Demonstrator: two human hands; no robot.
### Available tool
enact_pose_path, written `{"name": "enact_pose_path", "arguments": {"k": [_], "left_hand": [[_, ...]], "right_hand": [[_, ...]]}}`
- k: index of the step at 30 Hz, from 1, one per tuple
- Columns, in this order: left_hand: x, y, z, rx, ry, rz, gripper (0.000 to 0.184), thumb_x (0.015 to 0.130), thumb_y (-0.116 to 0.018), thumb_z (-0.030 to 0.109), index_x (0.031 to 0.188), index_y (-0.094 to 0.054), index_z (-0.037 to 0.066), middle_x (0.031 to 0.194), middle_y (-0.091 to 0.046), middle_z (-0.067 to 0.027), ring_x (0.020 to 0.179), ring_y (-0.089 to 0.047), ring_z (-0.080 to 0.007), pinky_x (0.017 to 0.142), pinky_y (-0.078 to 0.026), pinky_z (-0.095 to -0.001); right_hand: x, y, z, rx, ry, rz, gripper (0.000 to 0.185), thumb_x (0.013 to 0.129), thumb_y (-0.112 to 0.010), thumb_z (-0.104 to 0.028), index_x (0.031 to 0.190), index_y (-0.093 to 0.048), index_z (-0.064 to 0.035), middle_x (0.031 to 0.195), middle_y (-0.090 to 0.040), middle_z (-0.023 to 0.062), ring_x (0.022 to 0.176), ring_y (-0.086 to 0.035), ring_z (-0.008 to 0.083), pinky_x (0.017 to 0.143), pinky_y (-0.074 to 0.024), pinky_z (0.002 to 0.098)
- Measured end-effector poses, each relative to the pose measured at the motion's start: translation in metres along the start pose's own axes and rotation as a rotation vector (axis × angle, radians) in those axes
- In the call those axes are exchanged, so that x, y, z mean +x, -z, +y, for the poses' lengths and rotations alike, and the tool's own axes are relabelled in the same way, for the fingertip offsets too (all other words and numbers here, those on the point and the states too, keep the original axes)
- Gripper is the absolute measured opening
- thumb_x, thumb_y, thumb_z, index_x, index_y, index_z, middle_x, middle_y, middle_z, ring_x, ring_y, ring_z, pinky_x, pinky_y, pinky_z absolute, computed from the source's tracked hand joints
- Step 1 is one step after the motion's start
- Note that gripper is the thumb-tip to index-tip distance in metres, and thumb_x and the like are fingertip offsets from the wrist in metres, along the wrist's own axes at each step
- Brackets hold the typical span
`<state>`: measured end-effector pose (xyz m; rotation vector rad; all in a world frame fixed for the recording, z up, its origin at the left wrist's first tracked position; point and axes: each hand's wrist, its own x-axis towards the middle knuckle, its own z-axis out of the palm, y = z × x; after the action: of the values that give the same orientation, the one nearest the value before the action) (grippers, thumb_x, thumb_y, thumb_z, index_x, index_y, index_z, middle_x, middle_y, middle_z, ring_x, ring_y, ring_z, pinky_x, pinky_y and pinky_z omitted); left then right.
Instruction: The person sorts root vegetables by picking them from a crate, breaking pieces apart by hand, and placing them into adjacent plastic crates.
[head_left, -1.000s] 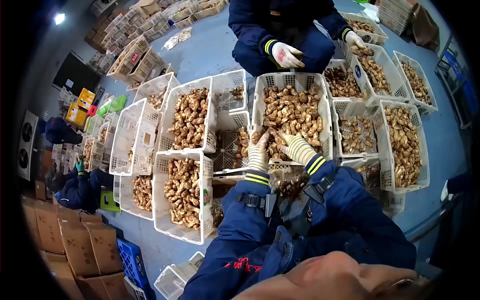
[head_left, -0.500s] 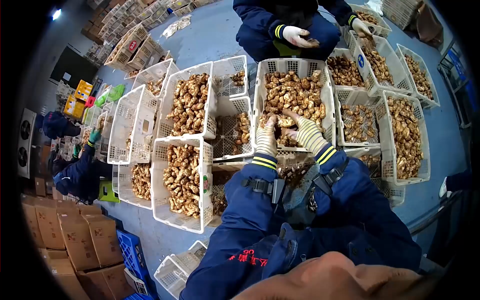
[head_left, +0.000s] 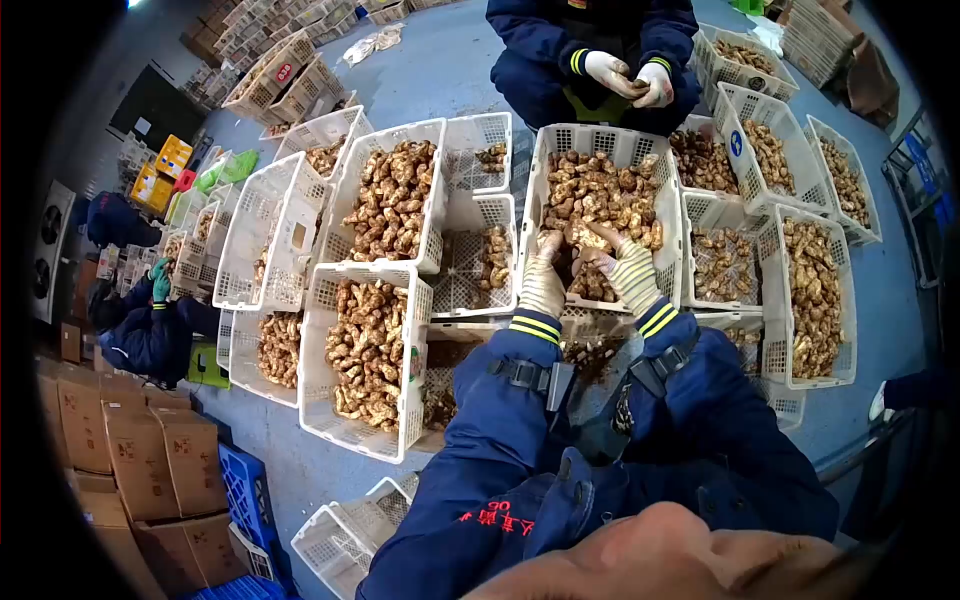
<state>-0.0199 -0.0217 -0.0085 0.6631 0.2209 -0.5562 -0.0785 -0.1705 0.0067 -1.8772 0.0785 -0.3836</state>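
Observation:
Brown knobbly mushrooms (head_left: 600, 192) fill much of the white crate (head_left: 672, 215) in front of me. Over the crate's near end, my left hand (head_left: 543, 278), in a striped glove with bare fingertips, has its fingers closed on a mushroom at the crate's left side. Facing it, my right hand (head_left: 628, 268), in a matching glove, has thumb and fingers round a pale-tipped mushroom (head_left: 582, 236). The fingertips of both hands are close together, and the mushrooms beneath hide part of them.
Crates of mushrooms stand left (head_left: 410, 370) and right (head_left: 765, 300). Across from me a crouching co-worker (head_left: 590, 40) in white gloves holds something small. Two other people (head_left: 150, 330) work at far left, near cardboard boxes (head_left: 140, 450) and a blue crate (head_left: 245, 495).
My hands have come closer together around a mushroom near the crate's left side. The co-worker's two hands, apart before, have come together. The whole view has shifted slightly.

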Motion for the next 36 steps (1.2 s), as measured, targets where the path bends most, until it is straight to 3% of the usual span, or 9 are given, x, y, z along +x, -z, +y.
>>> {"name": "enact_pose_path", "arguments": {"k": [5, 10, 13, 15, 19, 22, 23, 30, 36], "left_hand": [[0.006, 0.004, 0.000, 0.084, -0.027, 0.077, 0.021, 0.086, -0.070, 0.024, 0.098, -0.060, 0.010, 0.081, -0.058, -0.0007, 0.076, -0.061, -0.0179, 0.073, -0.052, -0.0311], [-0.007, -0.011, 0.007, 0.127, -0.120, 0.089, 0.031, 0.086, -0.069, 0.024, 0.114, -0.062, 0.013, 0.105, -0.062, -0.0024, 0.099, -0.057, -0.0159, 0.080, -0.050, -0.0310], [-0.007, -0.015, 0.005, 0.128, -0.077, 0.001, 0.031, 0.086, -0.067, 0.022, 0.116, -0.061, 0.015, 0.107, -0.061, -0.0023, 0.103, -0.055, -0.0150, 0.079, -0.050, -0.0315], [-0.005, -0.013, 0.003, 0.126, -0.046, -0.064, 0.030, 0.087, -0.066, 0.016, 0.116, -0.060, 0.011, 0.101, -0.060, -0.0025, 0.087, -0.058, -0.0148, 0.075, -0.051, -0.0301], [-0.013, -0.019, 0.006, 0.147, 0.005, -0.001, 0.035, 0.087, -0.067, 0.018, 0.118, -0.057, 0.007, 0.096, -0.063, -0.0039, 0.084, -0.062, -0.0147, 0.071, -0.053, -0.0266], [-0.006, -0.009, 0.004, 0.200, 0.058, -0.091, 0.038, 0.086, -0.068, 0.021, 0.119, -0.056, 0.006, 0.086, -0.064, -0.0025, 0.077, -0.064, -0.0145, 0.066, -0.054, -0.0271], [0.000, 0.000, 0.001, 0.189, 0.110, -0.113, 0.034, 0.086, -0.068, 0.020, 0.115, -0.058, 0.007, 0.086, -0.065, -0.0025, 0.080, -0.064, -0.0148, 0.070, -0.056, -0.0282], [0.006, 0.002, -0.010, 0.124, 0.224, -0.117, 0.023, 0.083, -0.071, 0.019, 0.103, -0.065, 0.010, 0.091, -0.067, -0.0017, 0.088, -0.062, -0.0161, 0.080, -0.052, -0.0312], [-0.006, -0.016, -0.010, 0.210, 0.176, -0.094, 0.025, 0.083, -0.072, 0.025, 0.104, -0.065, 0.012, 0.081, -0.064, 0.0007, 0.071, -0.059, -0.0134, 0.065, -0.050, -0.0264]], "right_hand": [[0.004, -0.003, 0.001, 0.061, 0.005, -0.004, 0.062, 0.081, -0.069, -0.045, 0.129, -0.056, -0.0081, 0.124, -0.061, 0.0123, 0.117, -0.057, 0.0217, 0.098, -0.0435, 0.0331], [0.005, -0.001, -0.002, -0.136, -0.029, -0.029, 0.060, 0.077, -0.071, -0.050, 0.120, -0.062, -0.0079, 0.113, -0.065, 0.0141, 0.106, -0.062, 0.0274, 0.090, -0.0484, 0.0361], [0.004, -0.001, -0.001, -0.160, 0.042, -0.026, 0.060, 0.077, -0.071, -0.050, 0.119, -0.062, -0.0091, 0.111, -0.066, 0.0136, 0.103, -0.063, 0.0267, 0.088, -0.0492, 0.0356], [0.002, 0.001, -0.008, -0.079, -0.002, -0.033, 0.060, 0.076, -0.074, -0.047, 0.120, -0.062, -0.0078, 0.111, -0.065, 0.0125, 0.102, -0.063, 0.0245, 0.088, -0.0490, 0.0338], [0.002, 0.005, -0.021, -0.139, 0.099, 0.032, 0.078, 0.072, -0.075, -0.053, 0.128, -0.055, -0.0028, 0.117, -0.063, 0.0158, 0.105, -0.061, 0.0264, 0.090, -0.0481, 0.0359], [0.004, 0.007, -0.019, -0.215, 0.195, 0.084, 0.084, 0.072, -0.068, -0.064, 0.129, -0.054, -0.0045, 0.109, -0.063, 0.0187, 0.096, -0.061, 0.0295, 0.082, -0.0494, 0.0373], [0.004, 0.010, -0.027, -0.276, 0.173, 0.054, 0.078, 0.074, -0.065, -0.063, 0.128, -0.056, -0.0076, 0.114, -0.063, 0.0172, 0.103, -0.060, 0.0309, 0.086, -0.0479, 0.0411], [0.002, 0.017, -0.022, -0.425, 0.184, 0.015, 0.063, 0.088, -0.051, -0.058, 0.126, -0.056, -0.0085, 0.093, -0.067, 0.0201, 0.079, -0.064, 0.0347, 0.070, -0.0499, 0.0422], [0.004, 0.021, -0.013, -0.473, 0.226, 0.092, 0.055, 0.094, -0.043, -0.053, 0.126, -0.057, -0.0103, 0.095, -0.067, 0.0191, 0.080, -0.064, 0.0354, 0.071, -0.0505, 0.0416]]}}
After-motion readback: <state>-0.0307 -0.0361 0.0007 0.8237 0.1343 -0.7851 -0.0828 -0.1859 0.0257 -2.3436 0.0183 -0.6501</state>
